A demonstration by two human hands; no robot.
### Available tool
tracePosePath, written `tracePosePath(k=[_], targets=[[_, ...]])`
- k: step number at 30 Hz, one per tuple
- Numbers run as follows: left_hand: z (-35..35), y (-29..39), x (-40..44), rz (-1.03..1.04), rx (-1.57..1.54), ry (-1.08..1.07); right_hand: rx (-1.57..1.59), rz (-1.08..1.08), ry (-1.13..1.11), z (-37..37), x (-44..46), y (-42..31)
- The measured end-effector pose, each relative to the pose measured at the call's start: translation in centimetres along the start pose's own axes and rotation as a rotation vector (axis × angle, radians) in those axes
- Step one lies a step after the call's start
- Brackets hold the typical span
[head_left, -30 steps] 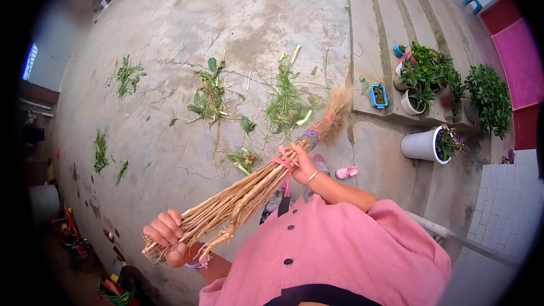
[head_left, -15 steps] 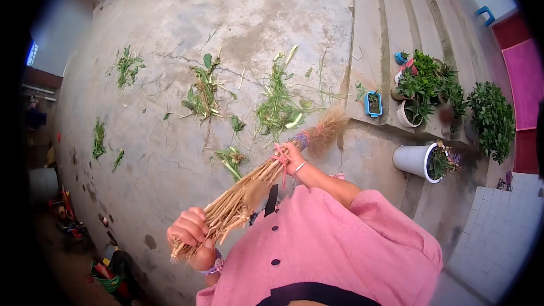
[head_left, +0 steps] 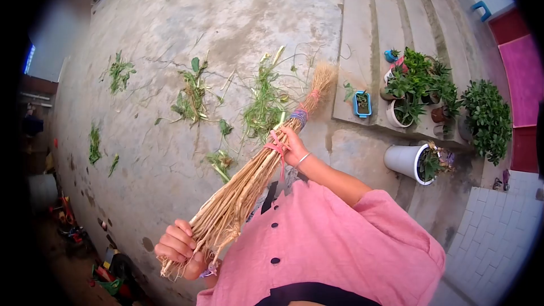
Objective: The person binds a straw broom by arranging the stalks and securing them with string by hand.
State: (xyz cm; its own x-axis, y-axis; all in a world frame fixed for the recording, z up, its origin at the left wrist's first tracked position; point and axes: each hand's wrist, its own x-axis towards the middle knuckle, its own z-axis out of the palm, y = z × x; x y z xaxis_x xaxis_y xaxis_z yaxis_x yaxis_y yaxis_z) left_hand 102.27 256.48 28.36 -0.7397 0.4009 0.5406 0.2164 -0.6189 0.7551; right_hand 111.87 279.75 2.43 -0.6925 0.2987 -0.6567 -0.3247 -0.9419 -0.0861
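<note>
A straw broom [head_left: 241, 184] of dry stalks slants across in front of my pink top. My left hand [head_left: 180, 245] is closed around its thick, ragged lower end. Higher up, my right hand [head_left: 293, 146] grips the stalks beside a pink tie [head_left: 276, 146]. Beyond that hand, a purple binding [head_left: 298, 115] wraps the bundle, which ends in a wispy brush tip [head_left: 323, 76] pointing away over the concrete. Closest to the broom lie a pile of green cuttings [head_left: 263, 102] and a small leafy clump [head_left: 221, 161].
More green piles [head_left: 191, 96] [head_left: 120, 72] lie on the concrete floor [head_left: 238, 17]. To the right, concrete steps [head_left: 391, 11] hold potted plants [head_left: 416, 79] and a blue planter [head_left: 362, 104]. A large white pot [head_left: 405, 162] lies tipped over below them.
The broom's brush tip has risen away from me, and the broom now slants more steeply. My left hand has moved slightly left and down. Both hands keep their hold.
</note>
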Motion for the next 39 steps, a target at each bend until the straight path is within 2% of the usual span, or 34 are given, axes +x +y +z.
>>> tracePosePath(k=[2,5,6,8,12,13,16,19,22,27,31,32,34,35,37,39], targets=[[2.0,-2.2,-0.6,-0.108,0.046,-0.181,0.027,0.051,0.113,-1.6,-0.1,-2.2],[4.4,-4.1,-0.7,-0.121,0.118,-0.280,-0.028,0.114,0.178,-3.9,3.8,-2.6],[4.9,-4.2,-0.5,-0.129,0.112,-0.283,-0.035,0.113,0.162,-3.8,5.4,-1.9],[5.1,-3.8,0.2,-0.082,0.265,-0.140,-0.012,0.121,0.138,0.2,6.0,-1.3],[2.9,-3.4,2.8,0.009,0.259,-0.055,-0.008,0.137,0.024,5.9,7.6,-2.0],[2.2,-3.9,3.5,0.062,0.246,-0.061,-0.010,0.126,-0.067,5.8,9.0,-2.3],[0.8,-5.8,6.2,0.101,0.100,-0.089,-0.019,0.042,-0.125,7.9,9.4,-4.8],[1.3,-9.5,9.1,0.086,0.007,-0.015,-0.023,-0.113,-0.005,9.4,9.1,-9.4],[3.3,-14.0,11.0,-0.031,-0.085,-0.064,-0.030,-0.236,0.103,10.3,8.2,-15.6],[10.4,-21.9,11.8,-0.184,-0.022,-0.206,-0.076,-0.327,0.108,4.5,10.8,-28.1],[16.2,-27.2,10.5,-0.240,0.092,-0.339,-0.131,-0.269,0.252,-0.5,12.0,-34.5],[17.7,-27.6,10.2,-0.253,0.109,-0.336,-0.178,-0.215,0.298,-1.3,12.0,-35.8],[20.8,-28.6,10.5,-0.287,0.086,-0.092,-0.045,-0.257,0.317,-1.6,13.8,-36.0],[22.0,-28.0,11.0,-0.275,0.109,-0.038,0.011,-0.280,0.318,-0.8,14.1,-35.1],[24.6,-25.8,11.9,-0.233,0.189,0.052,0.082,-0.139,0.268,1.7,15.0,-34.2],[25.1,-23.3,12.6,-0.122,0.283,0.025,0.086,-0.008,0.193,4.7,15.2,-32.8]])
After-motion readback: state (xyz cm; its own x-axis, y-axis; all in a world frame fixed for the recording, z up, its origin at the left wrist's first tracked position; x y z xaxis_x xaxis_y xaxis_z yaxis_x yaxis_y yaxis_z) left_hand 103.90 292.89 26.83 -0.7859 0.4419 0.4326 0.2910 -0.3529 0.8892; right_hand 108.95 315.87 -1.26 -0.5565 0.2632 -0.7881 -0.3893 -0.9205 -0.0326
